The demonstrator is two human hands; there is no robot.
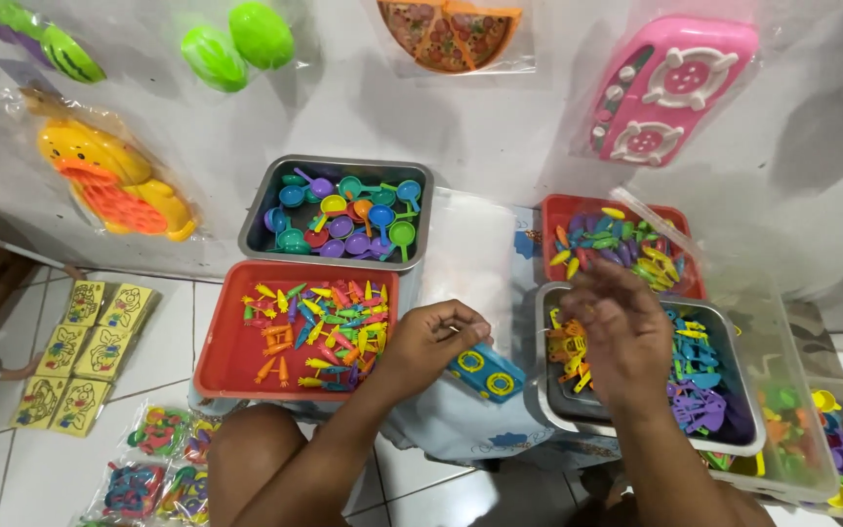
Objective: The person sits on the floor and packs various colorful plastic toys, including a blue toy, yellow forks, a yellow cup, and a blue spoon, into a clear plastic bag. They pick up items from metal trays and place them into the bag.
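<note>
At the far left, yellow picture cards lie in rows on the white tiled floor, with small bagged colourful toys below them. On the white sheet above them sit an orange and yellow duck toy in a clear bag and green plastic fruit halves.

Next comes a red tray of small mixed-colour plastic pieces, and behind it a metal tray of little toy pans in blue, purple, green and orange.

The left hand hovers at the right edge of the red tray, fingers curled in and pressed toward the thumb; it seems to pinch the edge of a clear plastic bag, though the grip itself is hard to make out. Just below that hand lies a blue toy stove with yellow rings, resting on the light cloth between the trays.

The right hand is over a second metal tray holding orange, blue and purple pieces. Its fingers are bent downward and loosely bunched; the hand is blurred, so I cannot tell whether it pinches anything.

Behind it stands another red tray of yellow, green and purple pieces. Farther right is a clear plastic box holding small cups, and a pink toy stove lies bagged at the upper right.
</note>
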